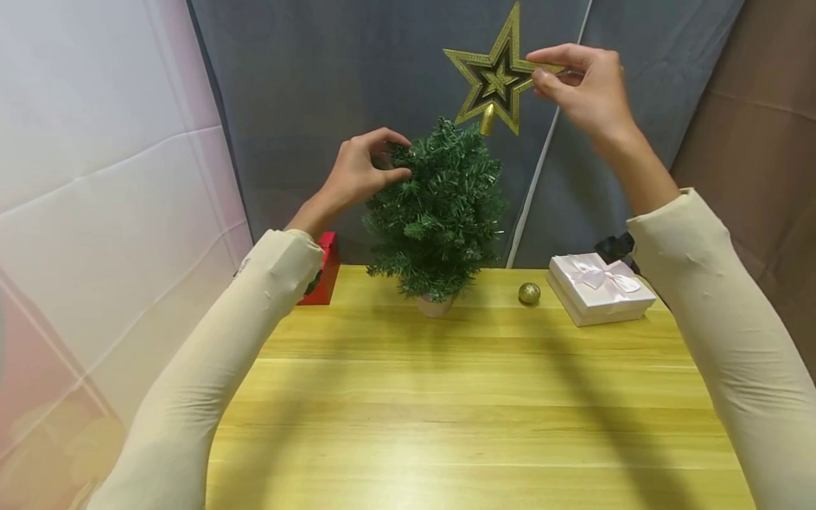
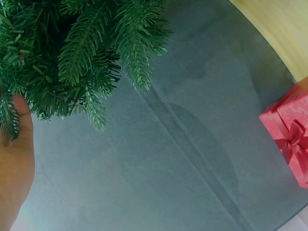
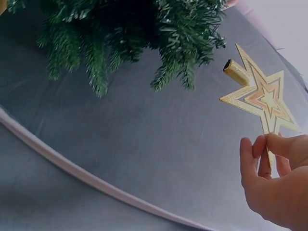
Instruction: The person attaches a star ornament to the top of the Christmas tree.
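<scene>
A small green artificial Christmas tree stands in a pale pot at the back of the table. My left hand is at its upper left, with thumb and bent fingers around outer branch tips; needles hide some fingertips. The left wrist view shows a sprig in front of this hand. My right hand pinches one point of a gold star tree topper between thumb and fingers. The star is upright, slightly tilted, above and right of the treetop. Its hollow gold tube points down beside the upper branches.
A gold glitter ball lies right of the pot. Beyond it sits a white gift box with a bow. A red gift box stands left of the tree, partly behind my left sleeve. Grey curtain hangs behind the wooden table.
</scene>
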Motion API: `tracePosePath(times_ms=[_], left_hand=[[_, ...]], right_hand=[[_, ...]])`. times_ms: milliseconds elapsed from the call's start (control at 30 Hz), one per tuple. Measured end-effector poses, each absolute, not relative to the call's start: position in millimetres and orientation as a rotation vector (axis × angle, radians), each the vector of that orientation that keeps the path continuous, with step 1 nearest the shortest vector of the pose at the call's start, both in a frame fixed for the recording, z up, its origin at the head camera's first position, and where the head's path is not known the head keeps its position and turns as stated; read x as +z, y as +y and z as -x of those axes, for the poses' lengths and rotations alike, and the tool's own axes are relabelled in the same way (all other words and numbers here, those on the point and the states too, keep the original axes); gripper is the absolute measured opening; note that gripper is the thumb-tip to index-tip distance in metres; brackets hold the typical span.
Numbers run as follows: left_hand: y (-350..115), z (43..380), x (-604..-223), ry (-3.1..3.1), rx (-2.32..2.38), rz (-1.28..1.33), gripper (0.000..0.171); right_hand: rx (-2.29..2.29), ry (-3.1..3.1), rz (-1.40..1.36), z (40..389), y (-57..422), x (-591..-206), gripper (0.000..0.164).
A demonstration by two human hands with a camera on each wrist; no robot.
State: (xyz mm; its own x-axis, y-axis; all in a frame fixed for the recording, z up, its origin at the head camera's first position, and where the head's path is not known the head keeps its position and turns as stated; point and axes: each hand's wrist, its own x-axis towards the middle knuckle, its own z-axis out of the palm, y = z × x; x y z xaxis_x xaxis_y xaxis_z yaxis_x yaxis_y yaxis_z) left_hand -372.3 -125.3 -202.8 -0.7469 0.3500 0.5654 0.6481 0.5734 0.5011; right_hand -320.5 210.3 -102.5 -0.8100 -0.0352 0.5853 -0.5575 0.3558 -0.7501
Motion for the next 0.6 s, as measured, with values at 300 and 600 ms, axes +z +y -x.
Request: tracePosePath(times_ms=[300,600], left_hand=[[-128,372,-201,-2.387,-0.998,0.806,0.043],[-127,372,-202,-2.385,-1.000,0.817,0.043]], right_hand=[[1.340,-2.162,-0.524,329,188,-100,0.029],[1.289,-2.151,-0.503,336,168,-103,0.029]])
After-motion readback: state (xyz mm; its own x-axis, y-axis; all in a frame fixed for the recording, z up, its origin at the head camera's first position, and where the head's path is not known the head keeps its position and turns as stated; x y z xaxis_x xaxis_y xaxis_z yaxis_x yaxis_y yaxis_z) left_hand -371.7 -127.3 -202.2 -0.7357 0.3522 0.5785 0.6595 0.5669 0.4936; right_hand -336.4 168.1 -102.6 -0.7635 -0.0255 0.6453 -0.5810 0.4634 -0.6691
